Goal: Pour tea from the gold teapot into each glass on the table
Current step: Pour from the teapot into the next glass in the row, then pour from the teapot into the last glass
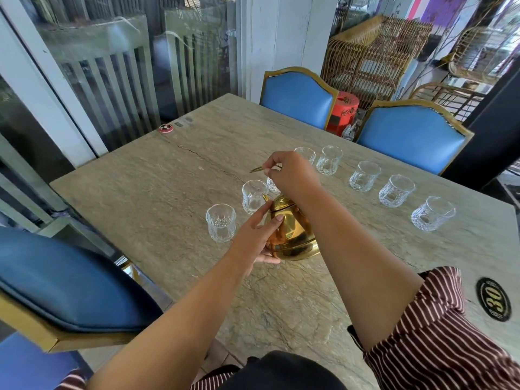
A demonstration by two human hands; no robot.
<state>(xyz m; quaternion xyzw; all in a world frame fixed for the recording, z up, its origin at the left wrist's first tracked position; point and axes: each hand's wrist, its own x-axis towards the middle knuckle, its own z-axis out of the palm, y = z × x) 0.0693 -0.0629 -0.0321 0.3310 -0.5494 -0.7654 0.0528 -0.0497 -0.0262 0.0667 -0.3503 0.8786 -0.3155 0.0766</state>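
The gold teapot (294,235) stands at the middle of the stone table (157,198). My right hand (289,173) grips its thin gold handle from above. My left hand (259,235) cups the pot's left side, with the index finger stretched up to the lid and the thumb on the body. Several clear cut glasses stand in a curved row around the pot: one at the near left (221,222), one just behind the spout (254,196), one partly hidden by my right hand (272,184), and others to the right (329,159) (365,175) (396,190) (432,213). All the glasses look empty.
Blue padded chairs stand at the far side (298,98) (410,135) and at my near left (56,280). A small red round disc (165,127) lies near the table's far left edge. A black "30" badge (493,299) sits at the right. A glass wall runs along the left.
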